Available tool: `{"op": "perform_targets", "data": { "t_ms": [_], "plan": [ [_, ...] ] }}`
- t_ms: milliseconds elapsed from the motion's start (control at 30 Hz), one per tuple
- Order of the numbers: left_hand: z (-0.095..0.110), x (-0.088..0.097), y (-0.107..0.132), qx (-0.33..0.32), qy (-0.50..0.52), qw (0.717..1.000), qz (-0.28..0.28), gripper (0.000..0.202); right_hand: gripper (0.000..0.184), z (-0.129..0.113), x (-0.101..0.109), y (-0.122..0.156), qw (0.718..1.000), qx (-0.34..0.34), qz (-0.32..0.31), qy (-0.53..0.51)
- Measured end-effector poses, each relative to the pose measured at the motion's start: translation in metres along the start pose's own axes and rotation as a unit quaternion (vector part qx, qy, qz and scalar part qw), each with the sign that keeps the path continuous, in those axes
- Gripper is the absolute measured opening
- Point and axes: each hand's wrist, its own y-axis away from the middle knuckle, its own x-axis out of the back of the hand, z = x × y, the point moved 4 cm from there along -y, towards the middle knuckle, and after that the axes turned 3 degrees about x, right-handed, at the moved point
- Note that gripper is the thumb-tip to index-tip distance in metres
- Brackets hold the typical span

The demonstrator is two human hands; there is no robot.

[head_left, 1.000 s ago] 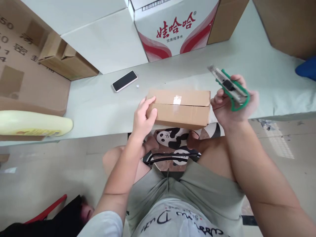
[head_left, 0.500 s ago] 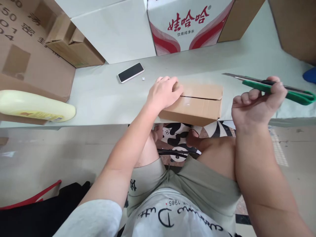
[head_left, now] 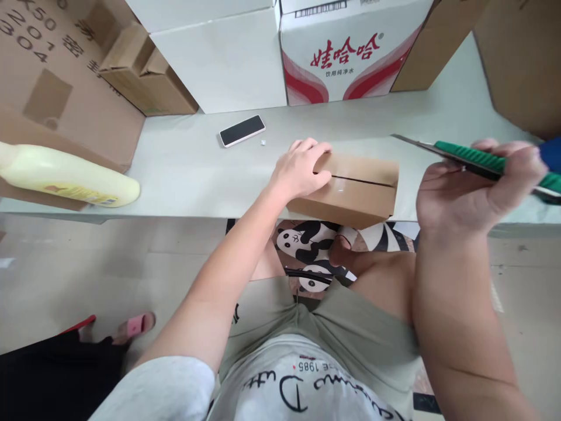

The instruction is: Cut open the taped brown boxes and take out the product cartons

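A small brown cardboard box (head_left: 363, 202) lies at the front edge of the table, with a dark slit running along the seam of its top. My left hand (head_left: 300, 169) grips its left end, fingers over the far side and thumb on top near the seam. To the right of the box, my right hand (head_left: 464, 193) is raised, palm up. Its fingers and thumb are closed around a green utility knife (head_left: 471, 156). The knife's blade is out, pointing left above the table and apart from the box.
A phone (head_left: 242, 130) lies beyond my left hand, beside a tiny white piece (head_left: 263, 142). A pale yellow bottle (head_left: 70, 175) lies at the left. White cartons (head_left: 223, 64) and brown boxes (head_left: 149, 82) line the back. A person's foot in a pink slipper (head_left: 135, 325) shows at lower left.
The utility knife has turned in my right hand, so more of its green side faces up. My left hand keeps its hold on the box. A slippered foot has come into view at lower left.
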Motion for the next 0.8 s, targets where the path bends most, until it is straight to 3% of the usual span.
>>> {"op": "perform_targets", "data": {
  "t_ms": [133, 233, 367, 533, 733, 800],
  "plan": [
    [0.001, 0.000, 0.002, -0.006, -0.018, 1.000, 0.020, 0.051, 0.033, -0.045, -0.049, 0.016, 0.986, 0.108, -0.126, -0.008],
    [0.001, 0.000, 0.006, -0.013, -0.021, 0.999, 0.048, 0.046, 0.023, -0.046, -0.063, 0.034, 0.987, 0.120, -0.109, -0.011],
    [0.000, 0.000, 0.010, -0.021, -0.011, 0.998, 0.066, 0.043, 0.023, -0.032, -0.060, 0.056, 0.981, 0.153, -0.115, -0.020],
    [0.000, 0.001, 0.011, -0.020, -0.006, 0.997, 0.075, 0.041, 0.024, -0.031, -0.054, 0.072, 0.942, 0.223, -0.211, 0.136],
    [-0.001, 0.003, 0.013, -0.027, 0.006, 0.996, 0.082, 0.040, 0.039, -0.031, -0.049, 0.074, 0.929, 0.215, -0.195, 0.230],
    [-0.002, 0.003, 0.015, -0.026, 0.006, 0.996, 0.081, 0.041, 0.033, -0.031, -0.052, 0.073, 0.923, 0.214, -0.230, 0.224]
  ]
}}
